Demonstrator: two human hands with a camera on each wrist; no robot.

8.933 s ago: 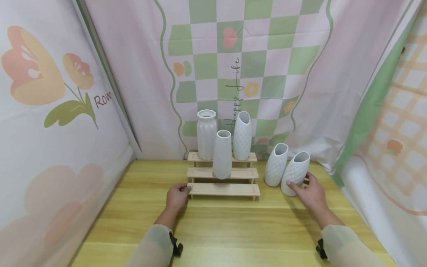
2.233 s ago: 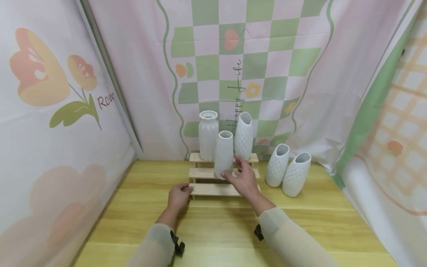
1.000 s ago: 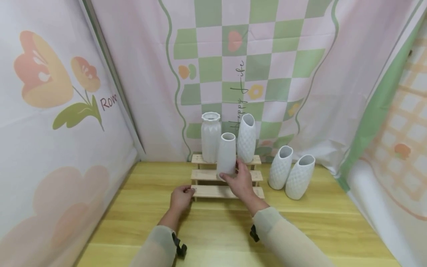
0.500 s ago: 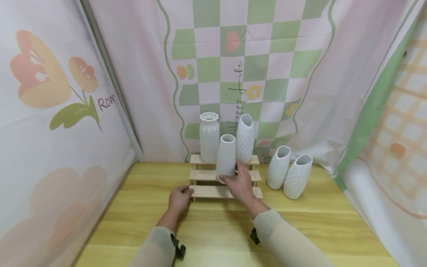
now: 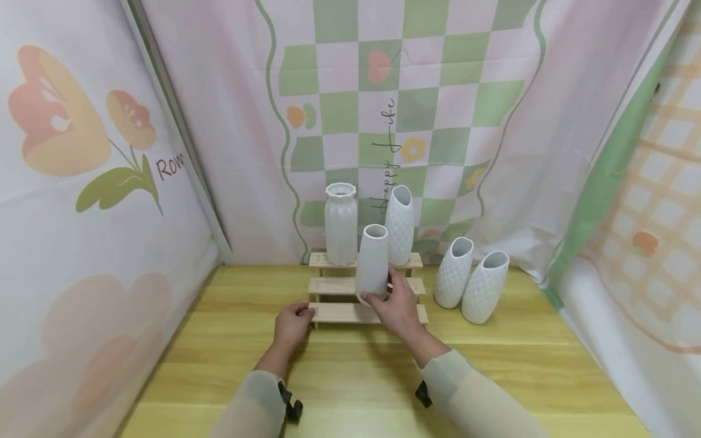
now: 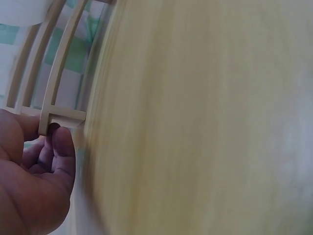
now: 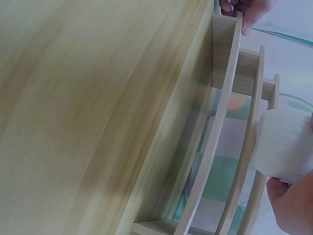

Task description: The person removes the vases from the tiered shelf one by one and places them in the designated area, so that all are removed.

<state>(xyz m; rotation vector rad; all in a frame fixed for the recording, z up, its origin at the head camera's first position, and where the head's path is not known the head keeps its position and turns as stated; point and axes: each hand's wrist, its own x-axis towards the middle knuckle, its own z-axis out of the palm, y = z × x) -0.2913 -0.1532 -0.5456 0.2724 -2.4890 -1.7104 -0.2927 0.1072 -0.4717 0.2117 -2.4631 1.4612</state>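
Observation:
My right hand [image 5: 398, 309] grips a smooth, tapered white vase [image 5: 373, 264] low on its body, thumb in front. The vase is upright, its base overlapping the gap between the middle and lowest steps of a three-step wooden stand [image 5: 350, 313] in the head view. My left hand [image 5: 292, 325] pinches the left end of the lowest step; the left wrist view shows thumb and fingertips at that corner [image 6: 49, 122]. On the top step stand a ribbed white vase [image 5: 341, 228] with a scalloped rim, at left, and a diamond-textured white vase [image 5: 400, 231] with a slanted mouth, at right.
Two more diamond-textured vases, one left [image 5: 453, 274] and one right [image 5: 485, 289], stand close together on the wooden table [image 5: 350, 377], right of the stand. Printed cloth [image 5: 378, 115] hangs behind, with more cloth along both sides.
My right hand has left the rightmost vase and now grips the tapered vase. That vase has shifted toward me and slightly right from the middle step. My left hand stays at the stand's corner.

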